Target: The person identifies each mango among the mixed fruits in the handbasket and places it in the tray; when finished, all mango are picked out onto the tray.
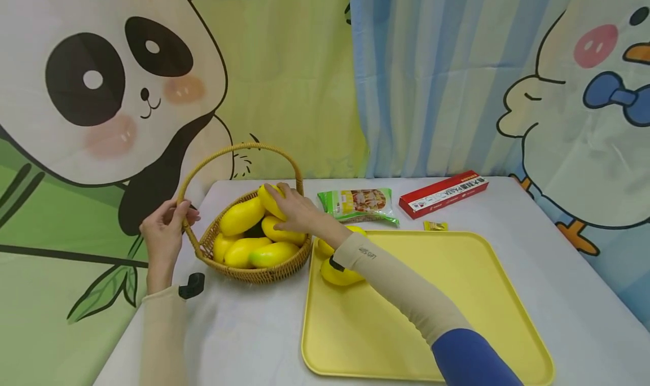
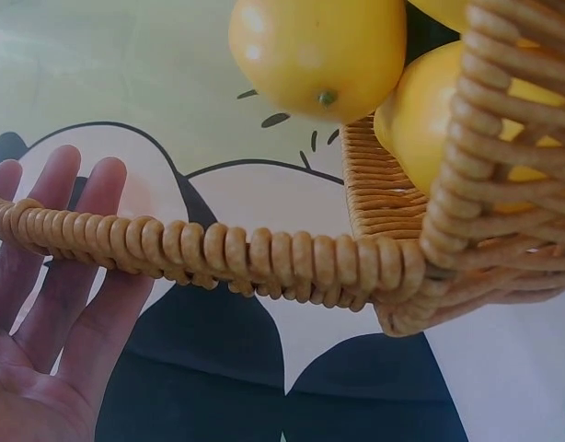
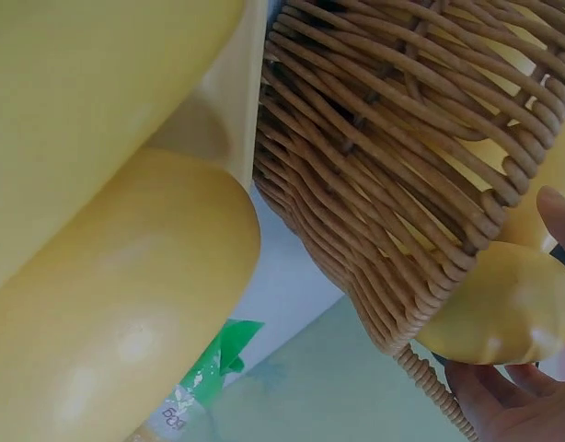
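A wicker basket (image 1: 264, 275) full of yellow mangoes stands on the left part of the table. My left hand (image 1: 165, 225) holds the left side of its arched handle (image 1: 203, 161); in the left wrist view the fingers (image 2: 103, 239) pass behind the handle. Over the back of the basket, my right hand (image 1: 297, 208) grips a mango (image 1: 271, 201) on top of the others. The right wrist view shows this mango (image 3: 503, 308) at the basket rim, with fingers around it. One mango (image 1: 274, 254) at the front has a green tip.
Right of the basket lies a yellow tray (image 1: 431, 312), with two mangoes (image 1: 339, 275) at its far left corner, partly under my right forearm. Behind it are a green food packet (image 1: 358, 204), a red pasta box (image 1: 443, 194) and a small yellow wrapper (image 1: 435, 226). Printed curtains hang behind the table.
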A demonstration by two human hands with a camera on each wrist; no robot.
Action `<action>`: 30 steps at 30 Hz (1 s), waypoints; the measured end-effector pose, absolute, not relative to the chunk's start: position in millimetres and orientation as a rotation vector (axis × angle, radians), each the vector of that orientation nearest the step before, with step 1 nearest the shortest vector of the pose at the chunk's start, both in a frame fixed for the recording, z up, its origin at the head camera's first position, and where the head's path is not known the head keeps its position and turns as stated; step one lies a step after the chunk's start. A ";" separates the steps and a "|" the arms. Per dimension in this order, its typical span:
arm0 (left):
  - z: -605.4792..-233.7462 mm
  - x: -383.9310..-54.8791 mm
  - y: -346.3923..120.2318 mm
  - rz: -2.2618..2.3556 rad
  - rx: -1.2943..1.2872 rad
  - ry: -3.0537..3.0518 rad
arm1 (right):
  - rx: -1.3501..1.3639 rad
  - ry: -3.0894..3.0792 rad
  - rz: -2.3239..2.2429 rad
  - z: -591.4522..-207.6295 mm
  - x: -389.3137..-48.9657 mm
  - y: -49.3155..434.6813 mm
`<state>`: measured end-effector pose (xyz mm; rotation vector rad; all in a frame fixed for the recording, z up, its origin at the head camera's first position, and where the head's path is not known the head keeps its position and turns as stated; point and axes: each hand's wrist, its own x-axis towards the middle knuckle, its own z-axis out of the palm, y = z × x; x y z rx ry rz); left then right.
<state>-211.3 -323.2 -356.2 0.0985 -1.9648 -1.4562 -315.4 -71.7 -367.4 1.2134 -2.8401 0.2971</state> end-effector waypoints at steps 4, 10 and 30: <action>-355.3 -210.8 -323.0 -1.451 0.105 -1.971 | 1.214 -2.809 0.255 -369.5 -314.7 -75.5; -352.4 -210.5 -320.2 -1.470 0.101 -1.968 | 1.200 -2.771 0.218 -371.0 -314.6 -79.2; -352.4 -209.1 -322.0 -1.428 0.089 -1.984 | 1.274 -2.710 0.332 -367.4 -308.3 -66.9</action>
